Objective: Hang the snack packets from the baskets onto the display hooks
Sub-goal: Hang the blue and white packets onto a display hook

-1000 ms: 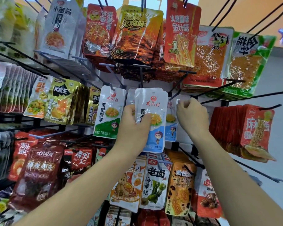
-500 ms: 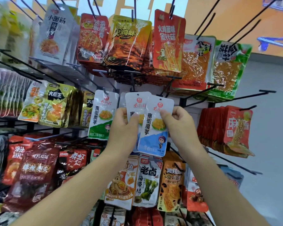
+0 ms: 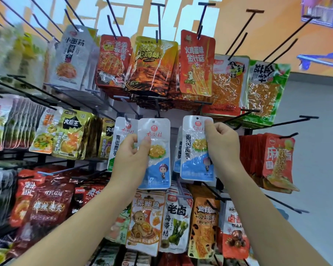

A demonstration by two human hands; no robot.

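- White-and-blue snack packet (image 3: 195, 150) stands upright before the display rack (image 3: 70, 163), just right of centre. The right hand (image 3: 222, 148) pinches it at its upper right edge. Its punched hole shows at the top, but whether a hook passes through it cannot be told.
- A matching packet (image 3: 178, 150) peeks out just behind its left edge.
- A second packet (image 3: 156, 156) of the same white and blue is grasped by the left hand (image 3: 130, 162), with the thumb pressed on its front and the fingers curled behind. It is held upright, left of the first, with a gap between them.
- A green-bottomed packet (image 3: 121, 135) of the same brand hangs on a black hook (image 3: 126, 118) just to the left, partly hidden by the left hand.
- In the row above hang a yellow packet (image 3: 154, 62), a red-orange packet (image 3: 197, 62) and a green-edged packet (image 3: 265, 93), each fronting a stack.
- To the right, a red noodle packet (image 3: 277, 160) fronts a thick row on its own hook.
- Below the hands hang a bear packet (image 3: 146, 219) and a kelp packet (image 3: 176, 223), side by side.
- Bare hooks (image 3: 244, 31) jut out along the top of the rack.
- An orange wall (image 3: 273, 35) and part of a blue cart (image 3: 323, 60) show at upper right.
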